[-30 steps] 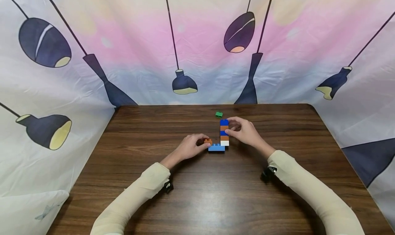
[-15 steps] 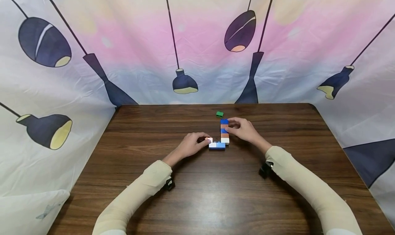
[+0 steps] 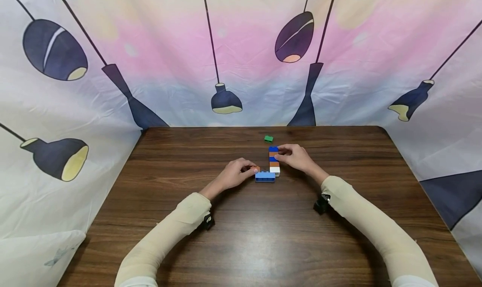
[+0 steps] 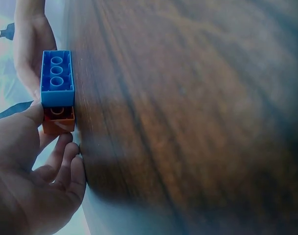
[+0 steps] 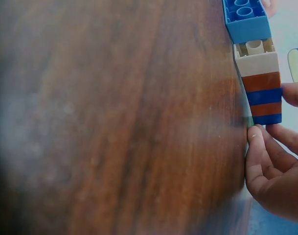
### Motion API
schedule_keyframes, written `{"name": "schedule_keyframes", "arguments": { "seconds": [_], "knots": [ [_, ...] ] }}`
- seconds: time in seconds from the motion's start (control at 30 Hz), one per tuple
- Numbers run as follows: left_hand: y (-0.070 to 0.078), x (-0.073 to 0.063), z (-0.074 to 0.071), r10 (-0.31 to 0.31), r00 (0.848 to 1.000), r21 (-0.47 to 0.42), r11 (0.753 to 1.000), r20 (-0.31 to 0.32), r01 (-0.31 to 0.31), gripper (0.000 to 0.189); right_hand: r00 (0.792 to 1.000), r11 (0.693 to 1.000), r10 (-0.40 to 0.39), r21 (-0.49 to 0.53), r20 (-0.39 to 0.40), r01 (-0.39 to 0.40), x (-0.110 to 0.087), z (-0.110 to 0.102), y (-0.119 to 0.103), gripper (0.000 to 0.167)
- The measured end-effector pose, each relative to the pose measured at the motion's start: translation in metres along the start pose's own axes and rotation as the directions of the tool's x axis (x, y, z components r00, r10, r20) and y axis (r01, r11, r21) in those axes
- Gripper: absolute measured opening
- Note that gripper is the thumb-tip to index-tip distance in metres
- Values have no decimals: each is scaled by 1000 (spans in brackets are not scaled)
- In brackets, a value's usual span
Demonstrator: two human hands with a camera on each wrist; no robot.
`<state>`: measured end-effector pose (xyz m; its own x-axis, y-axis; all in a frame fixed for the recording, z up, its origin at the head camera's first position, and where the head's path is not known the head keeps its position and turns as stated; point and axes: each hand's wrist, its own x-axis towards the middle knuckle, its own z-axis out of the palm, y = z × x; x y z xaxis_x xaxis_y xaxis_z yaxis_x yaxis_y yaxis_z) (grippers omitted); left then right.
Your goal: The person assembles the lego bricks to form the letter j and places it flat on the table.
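Observation:
Joined toy building bricks stand between the two hands at mid-table. A light blue brick [image 3: 265,177] spans the front, its hollow underside with round tubes turned toward the person. My left hand [image 3: 234,174] pinches an orange brick [image 4: 59,126] attached at the blue brick's left end. At the right end a white brick [image 5: 257,63] is attached, followed by a stack of alternating orange and dark blue bricks [image 3: 273,154]. My right hand [image 3: 297,158] pinches this stack, thumb on its near side and fingers at its far end. The left fingers partly cover the orange brick.
A loose green brick [image 3: 268,139] lies behind the stack near the back edge of the brown wooden table [image 3: 241,237]. A fabric backdrop [image 3: 180,48] printed with lamps hangs behind and along the sides.
The joined bricks have tipped back, so the light blue brick's hollow underside now faces the person more. Both hands keep their hold and have shifted only slightly.

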<state>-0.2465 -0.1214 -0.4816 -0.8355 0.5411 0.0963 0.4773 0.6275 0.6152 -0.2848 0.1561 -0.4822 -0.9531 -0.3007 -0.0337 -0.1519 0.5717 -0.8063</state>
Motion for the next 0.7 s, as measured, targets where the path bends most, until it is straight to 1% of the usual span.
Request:
{"name": "schedule_keyframes", "arguments": {
  "seconds": [0.2,0.3,0.37,0.47,0.53,0.7],
  "knots": [
    [-1,2,-1,-21,999,-10,1000,24,21,31,1000,1000,16,-7,10,-16,2,1,1,56],
    [-1,2,-2,-29,999,-8,1000,33,29,32,1000,1000,17,-10,12,-17,3,0,-1,55],
    [0,2,-2,-27,999,-9,1000,33,28,32,1000,1000,11,-30,5,-10,4,-1,-1,53],
    [1,2,-2,-26,999,-19,999,30,26,34,1000,997,-15,-78,-18,13,6,-5,-2,49],
    [2,2,-2,-23,999,-30,999,24,24,36,998,993,-39,-111,-47,34,10,-8,-1,46],
    [2,3,1,-1,1000,-38,999,15,1,50,991,986,-92,-144,-93,78,22,-18,-1,40]
  ]
}}
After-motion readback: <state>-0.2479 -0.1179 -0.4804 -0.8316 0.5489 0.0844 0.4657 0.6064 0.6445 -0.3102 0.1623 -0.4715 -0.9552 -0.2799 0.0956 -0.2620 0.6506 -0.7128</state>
